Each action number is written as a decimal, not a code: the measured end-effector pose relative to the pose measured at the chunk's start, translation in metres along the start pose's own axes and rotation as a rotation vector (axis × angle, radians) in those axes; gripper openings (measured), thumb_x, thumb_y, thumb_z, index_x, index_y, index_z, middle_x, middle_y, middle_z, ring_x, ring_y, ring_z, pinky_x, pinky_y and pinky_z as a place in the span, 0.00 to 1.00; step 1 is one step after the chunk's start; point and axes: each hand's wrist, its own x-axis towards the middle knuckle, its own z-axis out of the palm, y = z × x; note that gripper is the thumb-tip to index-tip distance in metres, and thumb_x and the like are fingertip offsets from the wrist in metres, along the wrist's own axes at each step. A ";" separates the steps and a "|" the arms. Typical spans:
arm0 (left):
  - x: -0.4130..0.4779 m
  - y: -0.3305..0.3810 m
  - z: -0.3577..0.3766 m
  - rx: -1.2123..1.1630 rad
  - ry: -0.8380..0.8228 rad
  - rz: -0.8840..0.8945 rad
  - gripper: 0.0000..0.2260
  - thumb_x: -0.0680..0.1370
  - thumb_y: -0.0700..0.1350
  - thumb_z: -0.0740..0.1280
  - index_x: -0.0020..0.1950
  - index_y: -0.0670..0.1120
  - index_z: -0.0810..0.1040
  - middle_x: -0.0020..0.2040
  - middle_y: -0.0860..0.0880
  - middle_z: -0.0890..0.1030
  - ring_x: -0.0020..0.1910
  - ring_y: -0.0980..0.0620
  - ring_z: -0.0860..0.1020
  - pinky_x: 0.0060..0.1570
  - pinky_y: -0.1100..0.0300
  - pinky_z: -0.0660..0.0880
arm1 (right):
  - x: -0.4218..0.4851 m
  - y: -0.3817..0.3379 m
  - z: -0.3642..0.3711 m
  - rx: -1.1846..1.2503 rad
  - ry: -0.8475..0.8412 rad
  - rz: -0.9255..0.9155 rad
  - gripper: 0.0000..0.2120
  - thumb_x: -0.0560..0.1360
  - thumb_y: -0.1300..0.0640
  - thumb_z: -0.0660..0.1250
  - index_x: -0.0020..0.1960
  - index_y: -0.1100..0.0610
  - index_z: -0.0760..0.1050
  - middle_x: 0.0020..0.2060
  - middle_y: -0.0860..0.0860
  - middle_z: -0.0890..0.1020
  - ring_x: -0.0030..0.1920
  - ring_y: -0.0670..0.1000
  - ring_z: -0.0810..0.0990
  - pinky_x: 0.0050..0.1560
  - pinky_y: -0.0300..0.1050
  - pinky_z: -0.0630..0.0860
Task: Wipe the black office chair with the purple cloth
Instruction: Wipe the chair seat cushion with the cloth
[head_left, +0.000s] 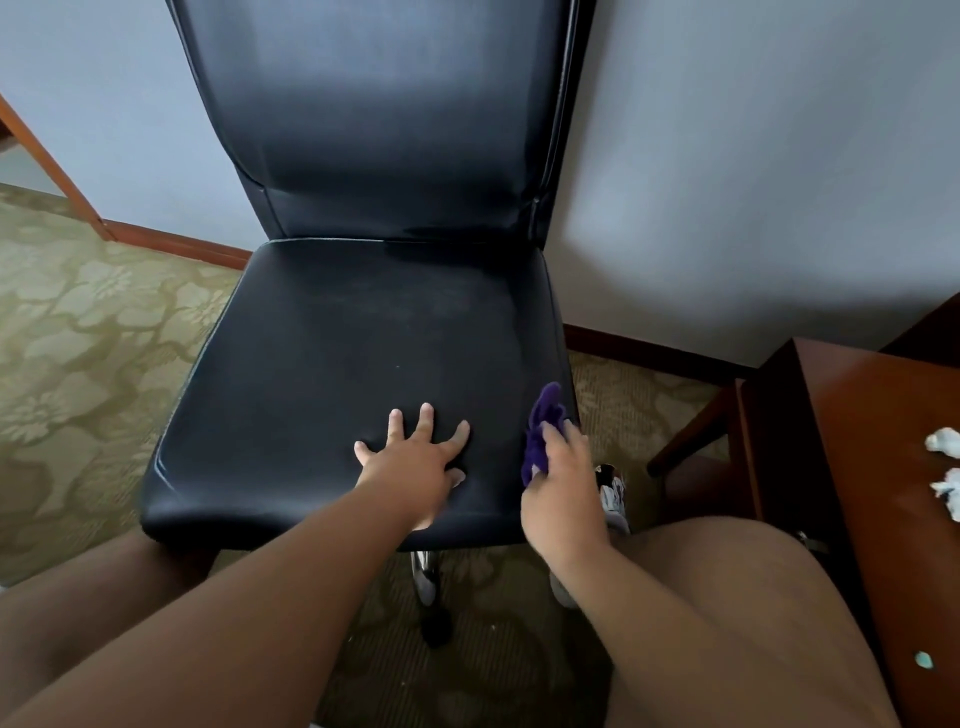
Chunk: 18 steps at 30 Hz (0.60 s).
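My right hand (563, 483) closed around the bunched purple cloth (541, 431) at the front right corner of the black office chair (363, 332), about four o'clock on the seat, the cloth pinched between thumb and fingers with a loose tuft standing up toward twelve. My left hand (410, 462) lay spread and flat on the seat just beside it, at about six o'clock, fingers fanned and pressing the cushion as if to steady it.

The risks, as I judged them: the chair stood on a wheeled base, one caster (435, 626) visible below the seat's front edge, and a hard stroke could have rolled or swivelled it away from me if the bracing palm slipped on the slick upholstery. The cloth was wadded small, so it might have covered only a narrow stripe per pass, leaving the dull patches toward the seat's middle and twelve o'clock edge untouched. Working at the corner, the cloth could also have slid off the edge.

Beyond the seat, the backrest rose at twelve o'clock against the wall. At three o'clock stood a wooden desk (857, 467) with crumpled tissues (946, 470) on it. Patterned carpet (88, 332) spread out at nine o'clock.
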 end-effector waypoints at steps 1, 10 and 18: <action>0.001 0.003 -0.001 0.005 -0.009 -0.004 0.26 0.84 0.58 0.51 0.78 0.65 0.41 0.81 0.50 0.39 0.78 0.37 0.40 0.67 0.26 0.54 | -0.009 -0.001 0.006 -0.025 -0.020 -0.017 0.33 0.78 0.67 0.63 0.79 0.53 0.58 0.80 0.51 0.53 0.80 0.55 0.48 0.78 0.54 0.56; 0.007 0.022 -0.008 0.038 -0.060 -0.062 0.30 0.82 0.45 0.58 0.79 0.62 0.49 0.80 0.49 0.37 0.78 0.35 0.39 0.66 0.26 0.56 | -0.035 -0.001 0.033 -0.308 -0.194 -0.387 0.41 0.75 0.67 0.67 0.81 0.51 0.51 0.81 0.48 0.46 0.80 0.55 0.41 0.76 0.52 0.41; 0.007 0.033 -0.017 -0.015 -0.059 -0.065 0.30 0.84 0.55 0.54 0.78 0.63 0.38 0.80 0.48 0.37 0.78 0.36 0.39 0.68 0.28 0.56 | 0.010 0.020 -0.005 -0.028 0.092 0.126 0.36 0.78 0.70 0.61 0.81 0.53 0.54 0.81 0.49 0.52 0.80 0.54 0.44 0.76 0.47 0.47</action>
